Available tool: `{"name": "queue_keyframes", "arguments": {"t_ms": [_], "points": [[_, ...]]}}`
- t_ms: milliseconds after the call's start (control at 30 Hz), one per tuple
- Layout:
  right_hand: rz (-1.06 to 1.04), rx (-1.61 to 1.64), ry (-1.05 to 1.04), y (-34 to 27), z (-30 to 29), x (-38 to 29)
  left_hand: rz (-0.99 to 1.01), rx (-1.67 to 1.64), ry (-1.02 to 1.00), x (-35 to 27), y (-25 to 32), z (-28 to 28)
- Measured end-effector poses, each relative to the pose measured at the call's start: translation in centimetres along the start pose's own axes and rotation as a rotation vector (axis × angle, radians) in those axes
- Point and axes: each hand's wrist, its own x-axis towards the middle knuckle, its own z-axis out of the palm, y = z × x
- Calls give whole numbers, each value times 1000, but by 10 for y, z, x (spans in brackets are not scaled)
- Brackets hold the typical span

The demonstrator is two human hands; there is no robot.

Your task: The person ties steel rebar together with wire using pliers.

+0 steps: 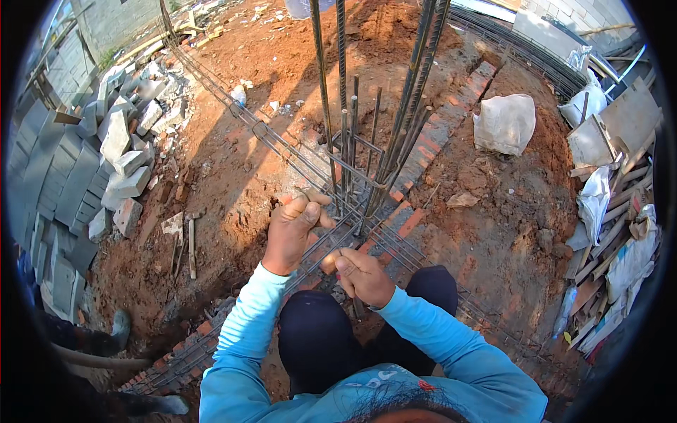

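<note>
My left hand (pixel 297 224) is at the horizontal rebar cage (pixel 280 145), just left of the upright column bars, fingers curled with a thin wire showing above them. My right hand (pixel 362 275) is nearer to my knees, beside the crossing of the cages, thumb pressed on the curled index finger. Whether it pinches a wire is too small to tell. Tall ribbed steel bars (pixel 415 69) and shorter upright rebar stubs (pixel 353 132) rise from the crossing, ringed by a square steel stirrup (pixel 370 145).
A hammer (pixel 192 248) and long-handled pincers (pixel 177 254) lie on the soil at left, near concrete rubble (pixel 124 143). A brick footing (pixel 433 137) runs to upper right. A white sack (pixel 505 124) and scrap wood (pixel 619 201) are at right. Another person's boots (pixel 120 330) show at lower left.
</note>
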Motion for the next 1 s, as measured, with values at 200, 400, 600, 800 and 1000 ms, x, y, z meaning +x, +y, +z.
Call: {"name": "queue_keyframes", "arguments": {"t_ms": [200, 400, 600, 800, 1000], "points": [[-546, 70, 910, -11, -74, 31, -195, 615, 98, 107, 26, -14], [32, -49, 701, -61, -96, 78, -210, 299, 465, 157, 19, -4], [14, -118, 752, -57, -96, 77, -180, 94, 532, 144, 12, 9], [-48, 137, 691, -71, -94, 76, -38, 81, 474, 132, -9, 0], [-191, 122, 761, -84, -88, 78, 39, -43, 463, 127, 16, 36]]}}
